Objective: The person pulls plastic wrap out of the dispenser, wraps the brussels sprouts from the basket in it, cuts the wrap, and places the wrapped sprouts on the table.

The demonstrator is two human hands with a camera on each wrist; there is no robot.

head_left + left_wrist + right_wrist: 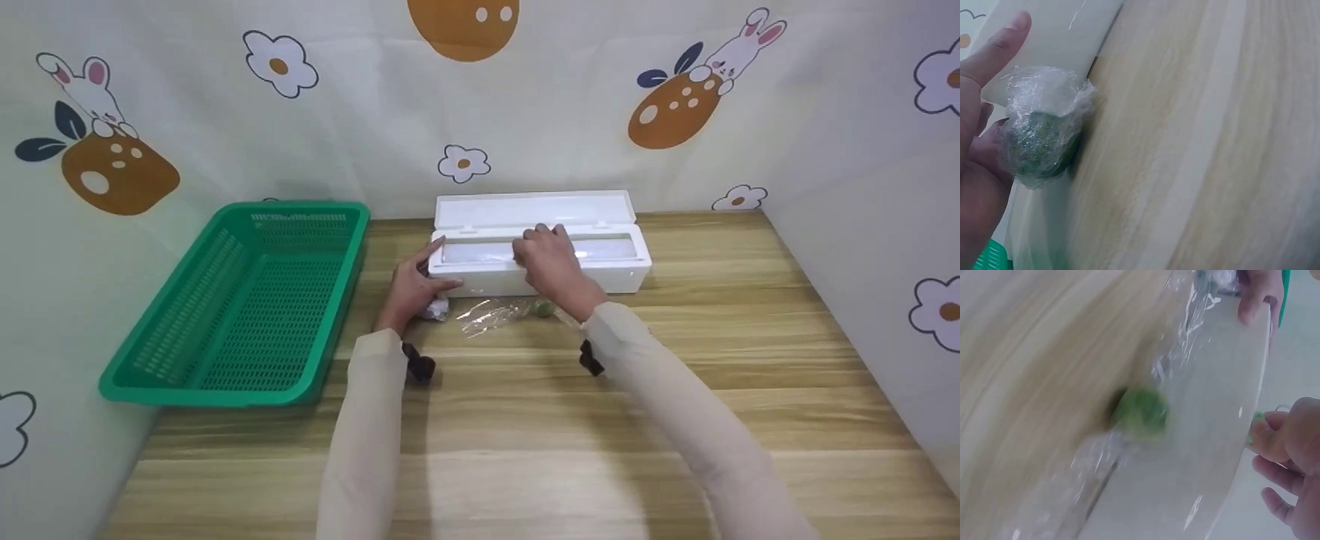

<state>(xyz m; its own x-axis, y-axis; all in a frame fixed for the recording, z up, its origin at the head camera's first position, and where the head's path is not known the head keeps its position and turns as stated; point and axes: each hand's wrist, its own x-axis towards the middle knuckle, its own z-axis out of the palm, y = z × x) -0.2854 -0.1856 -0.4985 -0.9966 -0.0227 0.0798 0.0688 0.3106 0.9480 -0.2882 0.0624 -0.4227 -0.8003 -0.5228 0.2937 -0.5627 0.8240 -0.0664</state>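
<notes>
A long white cling film dispenser (480,283) stands on the table with its lid raised and a roll inside. At its left end my left hand (414,289) grips it, thumb on the front face. Beside that hand lies a green item wrapped in film (1044,132). My right hand (551,262) is over the dispenser's top, pinching a small green slider (1257,421) at its edge. In front of the dispenser, a round green item (1143,410) lies at a loose sheet of clear film (487,316); its kind is blurred.
A green plastic basket (341,300) stands on the left of the wooden table (510,465). Behind the dispenser hangs a patterned cloth (360,135), and more cloth borders both sides.
</notes>
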